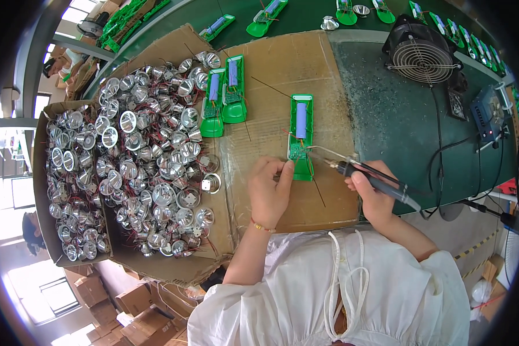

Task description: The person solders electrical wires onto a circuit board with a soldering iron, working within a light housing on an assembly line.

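Noted nearest the camera: white garment (380,288) with hanging white cords (334,282). Just beyond, on cardboard sheet (328,202) laid over dark green desk (386,138): green casing (309,137), lying open between the two hands. Found inside this casing: blue-violet battery cell (301,120) at the far end, green circuit board (297,152) nearer, with thin coloured wires. Located at the casing's lower left side: left hand (269,193), fingers curled, thumb tip at the edge; cannot tell whether gripping or merely steadying. Located to the right: right hand (376,193), grasping soldering iron (386,188), tip pointed at the board; unable to confirm contact.

Recorded at left: cardboard box (179,274), heaped with silver cup-shaped reflectors (164,194) trailing red leads; split by cardboard wall (109,236) into narrow left and wide right portions, both full. Cannot tell whether one box or two set together. Counted just beside the heap's upper right: two further open casings (234,112), each holding a blue-violet cell and a board. Observed along the far side: row of similar casings (258,27). Noted at upper right: black fan (424,60) with round grille, blue control unit (485,118) near it. Stacked at lower left: brown cartons (144,328), contents not discernible.
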